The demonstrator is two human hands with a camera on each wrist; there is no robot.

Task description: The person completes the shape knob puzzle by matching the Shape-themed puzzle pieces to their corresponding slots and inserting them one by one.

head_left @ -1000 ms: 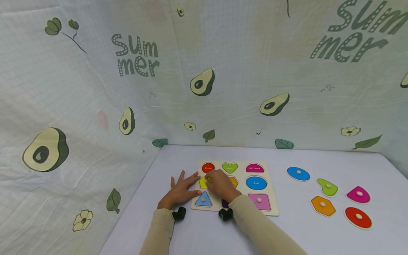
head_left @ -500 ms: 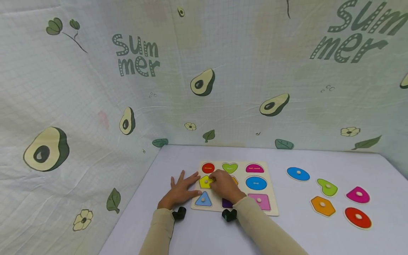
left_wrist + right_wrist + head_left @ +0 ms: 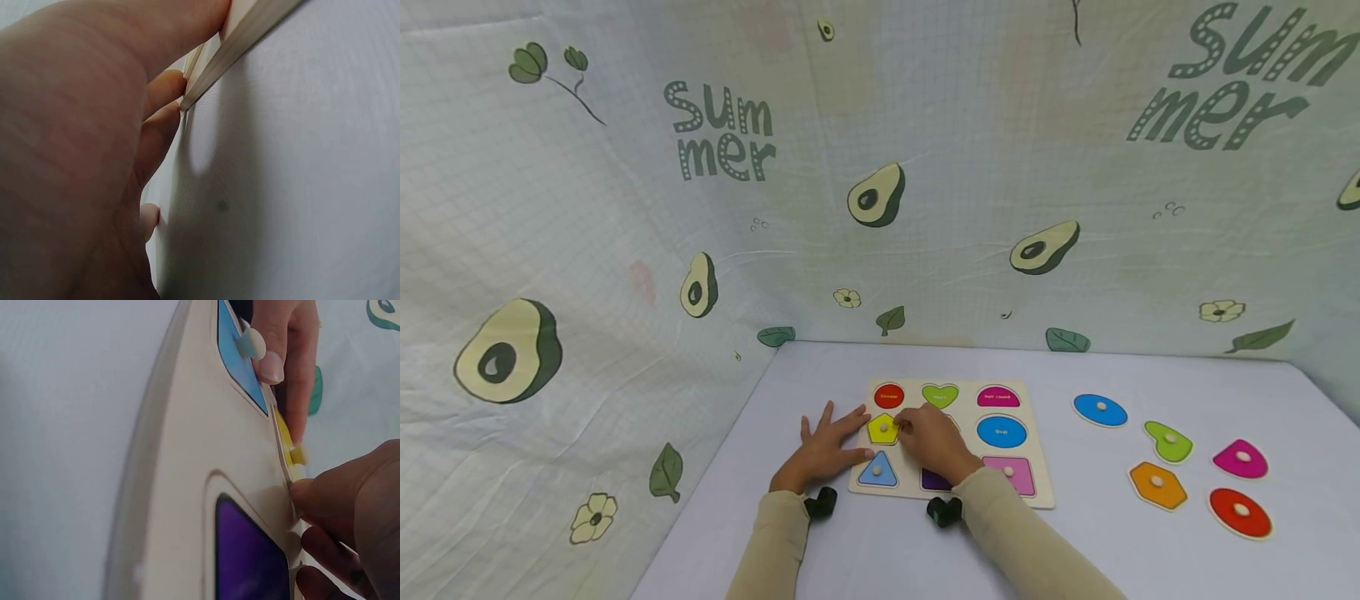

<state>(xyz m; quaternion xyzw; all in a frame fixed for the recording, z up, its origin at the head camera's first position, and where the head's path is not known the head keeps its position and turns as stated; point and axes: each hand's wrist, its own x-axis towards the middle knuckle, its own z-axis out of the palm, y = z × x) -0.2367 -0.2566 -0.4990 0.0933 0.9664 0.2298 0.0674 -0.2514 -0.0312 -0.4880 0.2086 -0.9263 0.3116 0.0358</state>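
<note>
A wooden shape puzzle board [image 3: 1045,492] lies on the table. A yellow pentagon piece [image 3: 882,429] with a small knob sits at its left-middle place. My right hand [image 3: 934,437] has curled fingers and thumb at the pentagon's right corner, seemingly pinching it; the thumb tip [image 3: 301,492] meets its edge in the right wrist view. My left hand [image 3: 820,452] is spread at the board's left side, thumb and fingertips on the board's edge. Beside its thumb lies a blue triangle piece [image 3: 877,471]. The right hand hides much of the board's middle.
Off the board to the right lie a blue oval piece [image 3: 1101,410], a green heart piece [image 3: 1168,442], an orange hexagon piece [image 3: 1157,485], a magenta half-round piece [image 3: 1240,459] and a red circle piece [image 3: 1240,512]. A pink square piece [image 3: 1011,475] with a knob sits in the board.
My right hand has shifted slightly to the right, and more of the yellow pentagon piece shows, lying flatter in its place. The left hand has stayed put.
</note>
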